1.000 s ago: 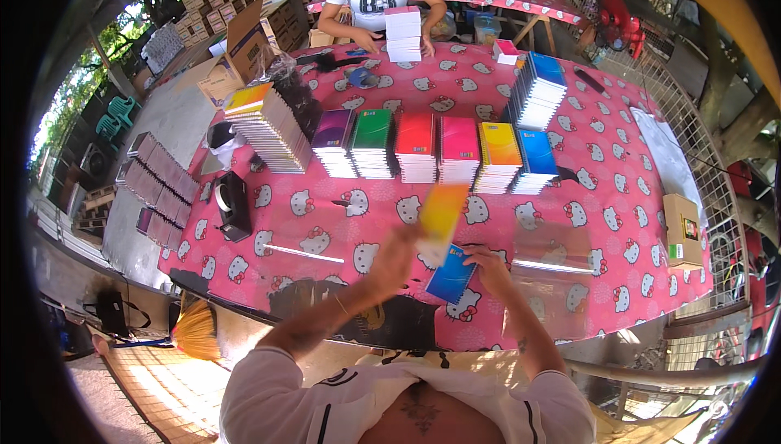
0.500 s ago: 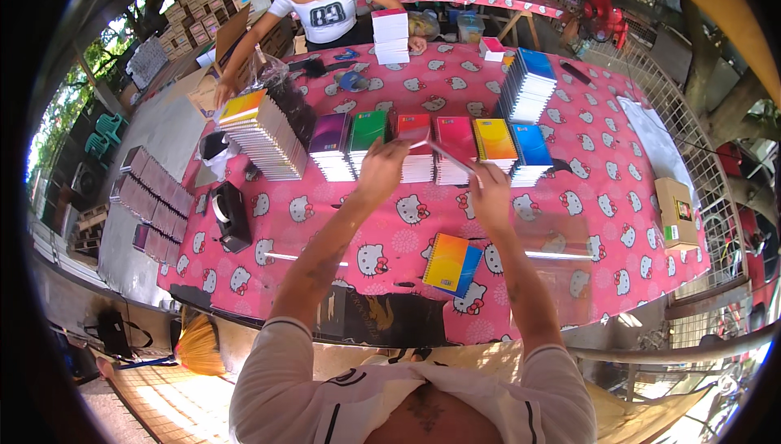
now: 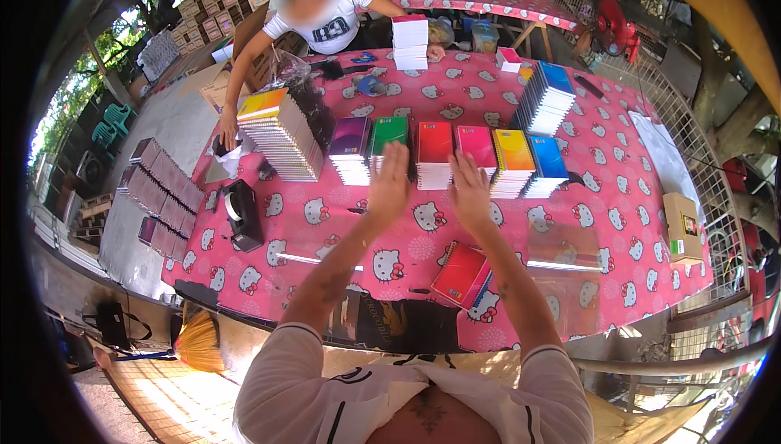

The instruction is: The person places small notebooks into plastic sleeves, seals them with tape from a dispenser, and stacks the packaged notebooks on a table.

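My left hand (image 3: 389, 179) is stretched out flat over the near edge of the green notebook stack (image 3: 389, 136). My right hand (image 3: 469, 189) is also spread and empty, just in front of the red stack (image 3: 434, 149) and the pink stack (image 3: 477, 148). The same row holds purple (image 3: 350, 148), orange-yellow (image 3: 514, 159) and blue (image 3: 547, 164) stacks. Nearer to me a red spiral notebook (image 3: 462, 273) lies on top of a small pile on the pink patterned tablecloth (image 3: 325, 224).
Clear plastic sleeves (image 3: 563, 253) lie at my right, a black tape dispenser (image 3: 242, 212) at my left. Tall fanned notebook piles stand at left (image 3: 281, 131) and back right (image 3: 543, 96). A person in a white shirt (image 3: 321, 17) leans over the far side. A small carton (image 3: 682, 224) sits near the right edge.
A second ago my hands held a yellow notebook over a blue one near me. The pile now lies on the table with a red notebook on top, and both empty hands reach to the stacks.
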`<state>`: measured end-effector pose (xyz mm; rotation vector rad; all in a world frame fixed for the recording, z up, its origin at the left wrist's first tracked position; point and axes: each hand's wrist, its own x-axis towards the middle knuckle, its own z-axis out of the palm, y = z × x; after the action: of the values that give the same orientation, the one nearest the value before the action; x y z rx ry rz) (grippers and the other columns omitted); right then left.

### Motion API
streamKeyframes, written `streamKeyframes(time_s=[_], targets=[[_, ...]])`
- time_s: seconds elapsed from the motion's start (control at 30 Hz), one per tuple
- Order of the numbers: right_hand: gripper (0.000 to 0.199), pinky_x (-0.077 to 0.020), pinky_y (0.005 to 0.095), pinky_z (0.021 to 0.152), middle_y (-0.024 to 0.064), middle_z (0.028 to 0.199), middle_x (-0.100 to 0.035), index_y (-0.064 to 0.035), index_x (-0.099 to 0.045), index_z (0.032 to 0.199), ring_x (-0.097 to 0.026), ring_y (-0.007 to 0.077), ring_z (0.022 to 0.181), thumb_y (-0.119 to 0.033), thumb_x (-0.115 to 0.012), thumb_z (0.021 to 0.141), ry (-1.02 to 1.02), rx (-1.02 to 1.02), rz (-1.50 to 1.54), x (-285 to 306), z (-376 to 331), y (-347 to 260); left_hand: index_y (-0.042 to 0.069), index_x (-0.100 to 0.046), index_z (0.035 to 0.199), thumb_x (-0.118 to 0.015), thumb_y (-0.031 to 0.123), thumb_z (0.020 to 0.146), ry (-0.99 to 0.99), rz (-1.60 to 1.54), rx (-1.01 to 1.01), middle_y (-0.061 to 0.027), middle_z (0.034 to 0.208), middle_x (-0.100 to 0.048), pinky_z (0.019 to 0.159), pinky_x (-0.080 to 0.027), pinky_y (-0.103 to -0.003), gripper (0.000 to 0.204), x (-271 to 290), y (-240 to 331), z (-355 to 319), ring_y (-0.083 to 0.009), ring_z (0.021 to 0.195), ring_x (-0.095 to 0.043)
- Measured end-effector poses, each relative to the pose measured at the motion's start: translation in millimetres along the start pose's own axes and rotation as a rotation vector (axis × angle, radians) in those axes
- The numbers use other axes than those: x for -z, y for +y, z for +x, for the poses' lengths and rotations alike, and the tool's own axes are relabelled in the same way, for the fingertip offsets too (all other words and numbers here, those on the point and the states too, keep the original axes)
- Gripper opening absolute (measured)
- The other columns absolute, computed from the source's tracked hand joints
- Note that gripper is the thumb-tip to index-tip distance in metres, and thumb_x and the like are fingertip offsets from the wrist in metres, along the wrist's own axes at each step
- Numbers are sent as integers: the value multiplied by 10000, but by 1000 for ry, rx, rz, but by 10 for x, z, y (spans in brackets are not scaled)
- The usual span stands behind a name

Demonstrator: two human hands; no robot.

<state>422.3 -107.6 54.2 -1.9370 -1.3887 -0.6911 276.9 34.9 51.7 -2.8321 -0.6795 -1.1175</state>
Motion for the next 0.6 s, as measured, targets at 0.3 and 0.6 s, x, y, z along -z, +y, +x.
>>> streamKeyframes(time_s=[0.3, 0.6], targets=[[299, -457, 423, 961, 35, 1114, -632, -117, -667, 1142, -657, 202, 972, -125, -601, 851, -378, 142, -58, 693, -895, -285, 69, -640, 1177, -629, 87, 922, -231, -313, 7, -161, 822, -689, 551, -534, -450, 255, 1177, 159, 73, -348, 651, -679], [551, -444, 499, 991, 196, 1384, -547, -62, -548, 1364, -521, 406, 1252, 5, -596, 820, -138, -427, 111, 906, -973, 939, -3, -680, 874, -591, 388, 966, -811, -362, -32, -190, 808, -680, 664, -533, -520, 412, -138, 1497, -359, -403, 723, -668]])
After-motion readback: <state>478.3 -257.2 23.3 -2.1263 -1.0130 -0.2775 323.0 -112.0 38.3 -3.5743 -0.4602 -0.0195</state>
